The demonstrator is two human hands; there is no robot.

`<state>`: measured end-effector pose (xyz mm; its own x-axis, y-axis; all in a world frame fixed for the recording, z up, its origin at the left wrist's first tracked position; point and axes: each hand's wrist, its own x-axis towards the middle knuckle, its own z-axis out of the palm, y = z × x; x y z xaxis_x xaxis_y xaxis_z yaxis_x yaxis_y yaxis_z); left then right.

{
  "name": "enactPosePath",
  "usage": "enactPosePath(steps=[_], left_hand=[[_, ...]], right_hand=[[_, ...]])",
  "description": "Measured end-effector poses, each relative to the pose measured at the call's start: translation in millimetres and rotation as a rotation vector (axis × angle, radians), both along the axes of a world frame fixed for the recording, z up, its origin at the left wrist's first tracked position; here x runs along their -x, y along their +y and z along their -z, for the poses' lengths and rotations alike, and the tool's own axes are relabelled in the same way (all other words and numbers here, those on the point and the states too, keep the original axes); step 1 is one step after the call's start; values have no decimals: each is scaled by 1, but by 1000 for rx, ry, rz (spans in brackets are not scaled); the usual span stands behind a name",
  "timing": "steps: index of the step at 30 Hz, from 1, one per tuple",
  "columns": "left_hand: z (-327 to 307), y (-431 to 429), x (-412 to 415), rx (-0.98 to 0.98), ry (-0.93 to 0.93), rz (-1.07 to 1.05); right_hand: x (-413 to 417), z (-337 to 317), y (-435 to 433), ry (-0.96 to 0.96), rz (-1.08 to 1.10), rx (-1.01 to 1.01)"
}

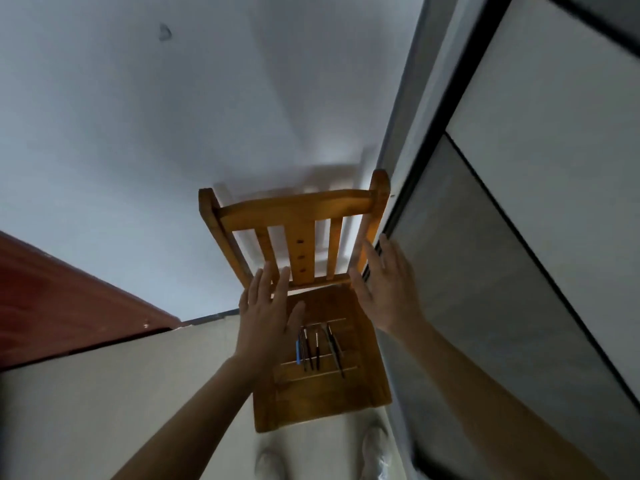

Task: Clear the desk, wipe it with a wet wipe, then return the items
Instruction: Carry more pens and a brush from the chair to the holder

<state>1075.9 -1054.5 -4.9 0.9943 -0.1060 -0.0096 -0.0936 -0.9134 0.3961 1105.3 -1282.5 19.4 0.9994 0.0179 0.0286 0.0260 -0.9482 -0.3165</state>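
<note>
1. The pens (318, 348), a loose handful with a blue one among them, lie side by side on the seat of the wooden chair (298, 206), across its grooves; they are the only task items in view, and the desk cannot be told for sure, though a reddish-brown surface (52, 306) at the left may be it
2. The left hand (268, 313) hovers over the seat with straight fingers, holding nothing, just beside the pens; the right hand (384, 289) is also spread and empty, near the chair's right post and the sliding door (519, 237)
3. A careless sweep of the left palm could set the round pens rolling off the seat's front edge, down towards the shoes (374, 441)
4. Grabbing the whole bunch at once may let one or two slip out, since they lie loose and not bundled
5. Knocking the chair back with the right hand could jolt the seat and scatter the pens
</note>
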Motion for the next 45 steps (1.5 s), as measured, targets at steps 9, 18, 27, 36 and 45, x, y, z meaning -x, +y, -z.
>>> enactPosePath(steps=[9,18,27,36,45], left_hand=[[199,0,24,73,381,-212],[345,-6,34,112,551,-389],[381,-11,30,143,416,-477],[378,-9,32,230,385,-560],[321,-5,43,490,309,-753]], right_hand=[[29,222,16,383,76,-105],[65,375,26,519,183,-109],[58,407,26,515,301,-262],[62,402,21,448,321,-327],[65,347,16,387,317,-454]])
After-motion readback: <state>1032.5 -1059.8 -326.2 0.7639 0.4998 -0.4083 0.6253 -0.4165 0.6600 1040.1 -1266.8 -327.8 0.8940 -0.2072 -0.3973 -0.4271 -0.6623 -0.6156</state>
